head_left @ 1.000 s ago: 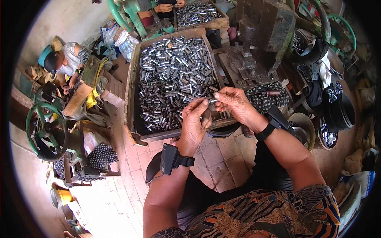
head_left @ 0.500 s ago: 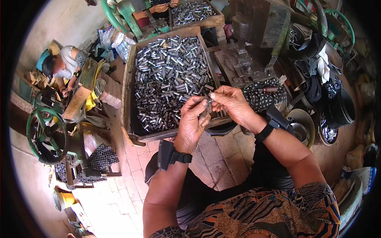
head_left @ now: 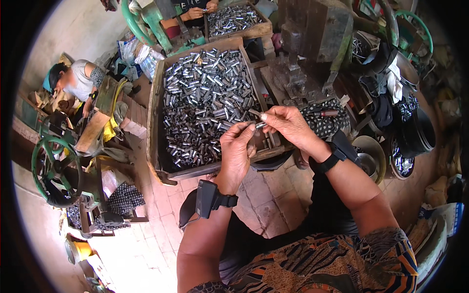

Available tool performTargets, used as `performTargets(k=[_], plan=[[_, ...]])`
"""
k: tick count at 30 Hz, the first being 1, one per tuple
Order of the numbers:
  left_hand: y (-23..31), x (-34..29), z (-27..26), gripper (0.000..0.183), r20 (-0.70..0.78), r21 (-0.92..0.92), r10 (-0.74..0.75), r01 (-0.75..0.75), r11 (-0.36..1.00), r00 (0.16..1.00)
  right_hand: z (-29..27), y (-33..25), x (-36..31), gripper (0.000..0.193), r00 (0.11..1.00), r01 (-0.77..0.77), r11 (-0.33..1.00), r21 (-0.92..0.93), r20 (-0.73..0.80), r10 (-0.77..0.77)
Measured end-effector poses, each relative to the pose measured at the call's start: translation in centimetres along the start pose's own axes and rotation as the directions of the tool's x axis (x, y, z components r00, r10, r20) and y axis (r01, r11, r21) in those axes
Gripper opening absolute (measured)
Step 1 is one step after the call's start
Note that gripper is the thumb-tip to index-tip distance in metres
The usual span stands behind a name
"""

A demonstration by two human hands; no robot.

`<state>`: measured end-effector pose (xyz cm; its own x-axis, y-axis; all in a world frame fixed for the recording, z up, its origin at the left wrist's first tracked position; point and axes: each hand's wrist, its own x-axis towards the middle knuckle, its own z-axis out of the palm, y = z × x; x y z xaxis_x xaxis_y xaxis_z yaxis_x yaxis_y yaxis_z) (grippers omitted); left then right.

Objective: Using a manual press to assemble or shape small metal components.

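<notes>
Over the near right corner of a wooden box (head_left: pixel 155 132), my two hands meet around one short metal tube (head_left: pixel 260 125). My left hand (head_left: pixel 236 151) is closed, with thumb and fingertips pinching the tube's left end. Opposite it, the fingers of my right hand (head_left: pixel 289 126) are closed at the tube's other end, the thumb on top. Loose short metal tubes (head_left: pixel 205 93) fill most of the box, shiny and grey. Some of my curled fingers are hidden beneath the hands.
Right of the box stands a dark metal press (head_left: pixel 312 39), with a polka-dot cloth (head_left: pixel 317 119) and a reddish handle (head_left: pixel 330 113) near it. A second tube box (head_left: pixel 261 30) is behind. One person (head_left: pixel 78 80) works at left by a green handwheel (head_left: pixel 57 163); another's hands (head_left: pixel 198 12) show at top.
The view has shifted slightly. My hands have drawn a little apart, so more of the tube between them shows. The person at left has bent lower.
</notes>
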<state>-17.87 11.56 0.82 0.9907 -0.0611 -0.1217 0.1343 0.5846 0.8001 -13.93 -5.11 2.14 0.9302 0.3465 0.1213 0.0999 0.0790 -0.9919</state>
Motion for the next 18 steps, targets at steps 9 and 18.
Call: performTargets(k=[9, 18], plan=[[0.3, 1.1, 1.0, 0.004, -0.104, 0.162, 0.039, -0.021, 0.986, 0.994, -5.2, -2.7, -0.9, 0.020, 0.887, 0.199, 0.980, -0.028, -0.421, -0.192], [-0.9, 2.9, 1.2, 0.002, -0.144, 0.343, 0.004, 0.046, 0.938, 0.990, -13.7, -7.2, -5.7, 0.038, 0.560, 0.386, 0.881, -0.274, -0.689, -0.460]])
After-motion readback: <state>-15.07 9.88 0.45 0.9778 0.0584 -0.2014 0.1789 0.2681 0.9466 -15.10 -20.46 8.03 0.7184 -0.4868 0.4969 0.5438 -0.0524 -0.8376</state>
